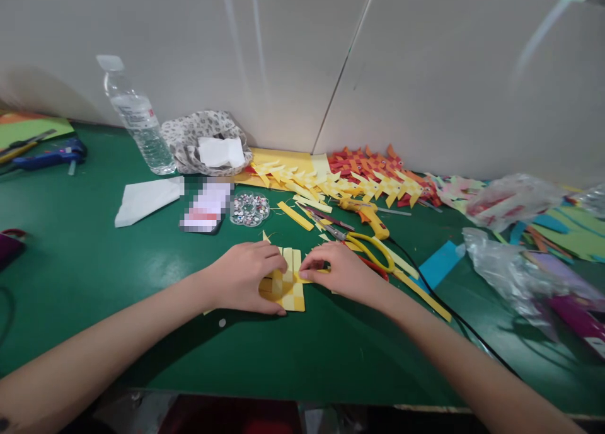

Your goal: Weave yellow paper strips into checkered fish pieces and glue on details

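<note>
A small woven mat of yellow paper strips (297,298) in two shades lies on the green table in front of me. Pressing on its left part is my left hand (243,276), thumb at the lower edge and fingers curled over the top. At the mat's right edge, my right hand (343,269) pinches a yellow paper strip (311,278) that meets the weave. The strip's far end is partly covered by my fingers. Just beyond the right hand lie yellow-handled scissors (375,251), with a red handle partly hidden beside them.
Behind the hands are a yellow glue gun (367,218), a round case of small beads or eyes (250,209), a phone (208,206) and a water bottle (140,125). Folded yellow fish shapes (331,183) line the wall. Plastic bags (505,270) and a black cable sit right.
</note>
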`<state>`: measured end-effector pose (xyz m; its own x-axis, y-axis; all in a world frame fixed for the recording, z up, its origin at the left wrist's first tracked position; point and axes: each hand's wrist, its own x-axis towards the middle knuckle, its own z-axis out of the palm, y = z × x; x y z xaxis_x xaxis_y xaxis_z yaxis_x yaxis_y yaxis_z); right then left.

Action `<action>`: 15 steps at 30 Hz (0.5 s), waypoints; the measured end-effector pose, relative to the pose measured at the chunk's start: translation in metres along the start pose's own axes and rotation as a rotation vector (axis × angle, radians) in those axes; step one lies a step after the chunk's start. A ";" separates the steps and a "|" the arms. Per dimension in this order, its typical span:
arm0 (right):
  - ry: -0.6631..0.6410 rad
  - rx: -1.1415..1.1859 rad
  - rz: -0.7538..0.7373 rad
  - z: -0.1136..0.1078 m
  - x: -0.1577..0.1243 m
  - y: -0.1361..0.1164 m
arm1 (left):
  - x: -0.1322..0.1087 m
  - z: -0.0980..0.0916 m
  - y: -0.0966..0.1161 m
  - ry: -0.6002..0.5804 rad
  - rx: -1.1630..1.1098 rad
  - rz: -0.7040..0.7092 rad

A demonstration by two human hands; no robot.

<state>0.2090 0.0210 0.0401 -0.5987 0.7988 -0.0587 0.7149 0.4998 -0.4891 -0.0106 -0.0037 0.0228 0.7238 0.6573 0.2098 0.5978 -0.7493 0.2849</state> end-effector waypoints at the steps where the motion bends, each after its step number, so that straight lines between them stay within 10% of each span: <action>1: 0.008 -0.021 -0.021 0.001 0.000 0.001 | 0.000 -0.001 0.000 0.005 0.019 0.018; 15: 0.072 -0.082 -0.290 -0.016 -0.013 -0.012 | -0.004 0.009 -0.001 0.170 0.314 0.370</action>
<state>0.2140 0.0103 0.0608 -0.7568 0.6394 0.1358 0.5466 0.7330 -0.4049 -0.0113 -0.0062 0.0128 0.8559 0.3279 0.3999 0.4056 -0.9053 -0.1260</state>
